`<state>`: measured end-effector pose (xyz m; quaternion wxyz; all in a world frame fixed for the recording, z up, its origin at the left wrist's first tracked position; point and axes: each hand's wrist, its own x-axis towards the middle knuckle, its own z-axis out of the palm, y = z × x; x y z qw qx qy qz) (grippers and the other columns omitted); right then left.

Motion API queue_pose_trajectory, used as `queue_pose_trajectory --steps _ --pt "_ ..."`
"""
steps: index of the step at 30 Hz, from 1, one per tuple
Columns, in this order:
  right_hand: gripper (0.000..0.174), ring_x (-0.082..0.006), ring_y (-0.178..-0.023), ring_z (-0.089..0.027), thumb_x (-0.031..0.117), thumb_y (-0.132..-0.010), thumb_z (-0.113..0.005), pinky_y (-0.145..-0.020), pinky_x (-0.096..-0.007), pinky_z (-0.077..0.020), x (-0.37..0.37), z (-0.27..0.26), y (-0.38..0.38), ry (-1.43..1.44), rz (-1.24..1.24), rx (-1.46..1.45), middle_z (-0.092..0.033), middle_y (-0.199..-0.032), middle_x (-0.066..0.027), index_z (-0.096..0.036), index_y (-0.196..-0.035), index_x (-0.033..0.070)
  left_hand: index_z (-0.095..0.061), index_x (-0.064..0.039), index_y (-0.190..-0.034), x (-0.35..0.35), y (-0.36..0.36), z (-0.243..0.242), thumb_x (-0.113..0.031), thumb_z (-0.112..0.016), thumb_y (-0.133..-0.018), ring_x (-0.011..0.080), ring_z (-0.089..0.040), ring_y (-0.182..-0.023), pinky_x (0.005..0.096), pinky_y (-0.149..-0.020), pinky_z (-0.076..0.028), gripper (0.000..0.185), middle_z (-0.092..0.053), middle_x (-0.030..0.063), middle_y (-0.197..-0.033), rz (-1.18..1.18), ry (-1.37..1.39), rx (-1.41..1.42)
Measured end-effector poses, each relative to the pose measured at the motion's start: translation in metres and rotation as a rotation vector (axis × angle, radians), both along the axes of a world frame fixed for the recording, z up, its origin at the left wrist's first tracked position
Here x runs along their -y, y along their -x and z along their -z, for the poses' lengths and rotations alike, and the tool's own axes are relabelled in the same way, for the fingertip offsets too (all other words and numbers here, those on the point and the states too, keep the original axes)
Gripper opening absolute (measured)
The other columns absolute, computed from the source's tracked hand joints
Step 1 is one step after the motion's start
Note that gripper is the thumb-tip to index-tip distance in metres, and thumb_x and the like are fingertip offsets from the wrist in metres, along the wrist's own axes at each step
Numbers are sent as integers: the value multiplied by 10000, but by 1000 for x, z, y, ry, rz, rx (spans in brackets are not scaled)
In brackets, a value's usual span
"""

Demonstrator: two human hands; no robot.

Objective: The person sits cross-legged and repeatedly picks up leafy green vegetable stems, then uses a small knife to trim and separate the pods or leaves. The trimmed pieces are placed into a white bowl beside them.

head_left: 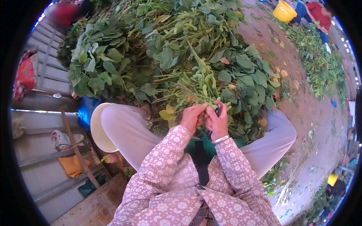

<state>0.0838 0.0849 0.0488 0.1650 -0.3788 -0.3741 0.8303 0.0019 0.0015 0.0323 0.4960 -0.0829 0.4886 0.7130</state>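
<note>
My left hand point(193, 117) and my right hand point(217, 120) meet over the near end of a soybean stalk point(204, 80) hung with green pods. The left fingertips pinch at the stalk or a pod; which one is hard to tell. A dark-handled tool point(217, 110) is tucked in my right hand, its working end mostly hidden. That hand's thumb also presses at the pods, and a silver bangle point(220, 139) circles the wrist. Beneath and beyond both hands lies a heap of cut soybean plants point(169, 48). Green fabric point(195, 148) covers my lap.
A pale bucket point(97, 127) stands beside my left knee, near a blue bag point(87, 111). A wooden stick point(75, 144) leans on the metal wall at left. Far right, a person point(318, 14) sits by a yellow bucket point(284, 12) and more plants point(319, 62). Leaves litter the dirt floor point(316, 121).
</note>
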Motion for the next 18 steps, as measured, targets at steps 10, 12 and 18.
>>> queue_pose_trajectory --steps 10,12,18 --pt "351 -56 -390 -360 191 -900 -624 -327 -206 -228 -14 30 -1 18 -69 135 -551 -675 -42 -384 -1139 96 -553 -80 -854 -2 8 40 -257 -561 -931 43 -338 -469 182 -405 -228 193 -450 -49 -634 138 -262 229" --pt "324 -71 -387 -390 304 -927 -575 -318 -216 -242 -13 34 -4 -138 -137 229 -575 -652 -61 -424 -1086 66 -561 -75 -852 -2 7 41 -248 -581 -924 42 -346 -475 183 -409 -233 188 -444 -54 -623 114 -193 190" --pt "311 -272 -569 -592 323 -953 -394 -568 -395 -457 -8 30 -16 -725 -525 371 -628 -674 -124 -512 -1013 42 -613 -58 -882 -1 7 48 -215 -656 -881 51 -389 -491 202 -437 -290 163 -459 -55 -604 88 0 60"
